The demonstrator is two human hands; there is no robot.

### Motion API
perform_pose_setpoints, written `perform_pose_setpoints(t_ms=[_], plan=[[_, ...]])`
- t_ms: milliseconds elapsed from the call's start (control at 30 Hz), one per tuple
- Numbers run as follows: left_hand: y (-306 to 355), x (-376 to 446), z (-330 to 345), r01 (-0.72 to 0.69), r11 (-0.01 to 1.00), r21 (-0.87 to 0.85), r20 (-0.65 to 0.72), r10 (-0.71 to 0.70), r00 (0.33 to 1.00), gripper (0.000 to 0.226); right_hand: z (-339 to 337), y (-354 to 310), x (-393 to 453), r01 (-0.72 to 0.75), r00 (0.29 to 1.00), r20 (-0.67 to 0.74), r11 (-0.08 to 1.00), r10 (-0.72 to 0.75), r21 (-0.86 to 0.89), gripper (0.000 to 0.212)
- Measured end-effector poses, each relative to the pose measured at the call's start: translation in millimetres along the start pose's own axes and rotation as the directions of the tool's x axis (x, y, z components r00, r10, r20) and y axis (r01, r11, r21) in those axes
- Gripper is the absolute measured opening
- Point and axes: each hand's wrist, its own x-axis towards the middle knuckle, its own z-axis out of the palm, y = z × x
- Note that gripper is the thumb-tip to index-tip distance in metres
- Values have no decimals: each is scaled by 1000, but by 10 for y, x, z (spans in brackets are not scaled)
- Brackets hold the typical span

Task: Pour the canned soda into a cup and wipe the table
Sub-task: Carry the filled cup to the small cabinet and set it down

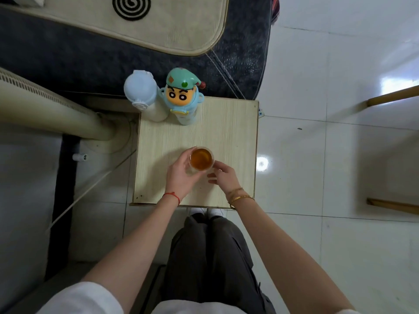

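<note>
A clear cup holding amber liquid stands on the small light-wood table, near its front middle. My left hand wraps its fingers and thumb round the cup's left side. My right hand sits just right of the cup with loosely curled fingers; its fingertips are close to the cup's wall, and I cannot tell if they touch. No soda can and no cloth is in view.
A white lidded bottle and a cartoon-figure bottle stand at the table's back left corner. A dark mattress with a beige mat lies behind. White tiled floor spreads to the right.
</note>
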Motion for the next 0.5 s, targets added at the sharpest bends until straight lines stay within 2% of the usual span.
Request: perform_pose_setpoints(t_ms=[367, 500], plan=[[-206, 69, 24, 2, 1000, 25, 18, -3, 1000, 71, 44, 133, 113, 54, 998, 28, 994, -52, -91, 44], [-176, 32, -45, 41, 994, 106, 45, -46, 998, 84, 13, 114, 50, 84, 996, 13, 972, -83, -220, 44]])
